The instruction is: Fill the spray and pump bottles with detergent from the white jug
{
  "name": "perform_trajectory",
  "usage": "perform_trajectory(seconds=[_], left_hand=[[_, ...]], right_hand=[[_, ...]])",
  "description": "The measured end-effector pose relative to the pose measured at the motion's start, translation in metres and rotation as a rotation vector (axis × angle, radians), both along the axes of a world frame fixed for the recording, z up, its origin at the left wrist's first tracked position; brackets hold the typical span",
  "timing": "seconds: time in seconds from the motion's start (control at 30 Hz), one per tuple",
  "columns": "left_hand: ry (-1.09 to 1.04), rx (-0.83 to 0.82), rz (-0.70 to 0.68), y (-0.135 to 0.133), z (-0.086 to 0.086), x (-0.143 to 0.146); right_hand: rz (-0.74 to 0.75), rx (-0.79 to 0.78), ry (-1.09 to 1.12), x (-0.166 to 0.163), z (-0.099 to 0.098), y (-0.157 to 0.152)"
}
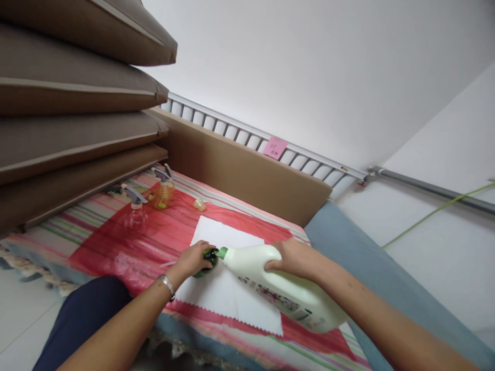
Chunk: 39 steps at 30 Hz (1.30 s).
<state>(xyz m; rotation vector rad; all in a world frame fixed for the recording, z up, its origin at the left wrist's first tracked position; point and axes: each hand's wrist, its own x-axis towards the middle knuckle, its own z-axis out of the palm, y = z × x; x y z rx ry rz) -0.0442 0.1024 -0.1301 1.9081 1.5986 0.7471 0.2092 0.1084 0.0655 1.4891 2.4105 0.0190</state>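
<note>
My right hand (296,259) grips a large white detergent bottle (282,288) by its handle and holds it tipped over, green neck pointing left. My left hand (193,260) is closed round a small dark green bottle (207,260) right at the big bottle's spout. Both are over a white cloth (228,293) spread on a red plastic sheet (127,242). A metal watch sits on my left wrist.
A clear spray bottle (135,211) and an amber spray bottle (163,190) stand at the back left, with a small yellowish cap (200,204) near them. Brown cushions (73,118) are stacked at left. A brown board (247,175) and slatted rail run behind. A pink note (275,147) sticks to the rail.
</note>
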Motion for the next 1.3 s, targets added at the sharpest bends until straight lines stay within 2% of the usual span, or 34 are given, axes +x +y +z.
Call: perform_trajectory(seconds=[0.83, 1.3], left_hand=[[0.000, -0.010, -0.002, 0.0002, 0.0003, 0.0002], [-0.091, 0.005, -0.001, 0.0013, -0.0054, -0.0043]], right_hand=[[0.015, 0.005, -0.015, -0.0042, 0.0040, -0.0028], [-0.011, 0.000, 0.044, 0.0011, -0.0048, -0.0041]])
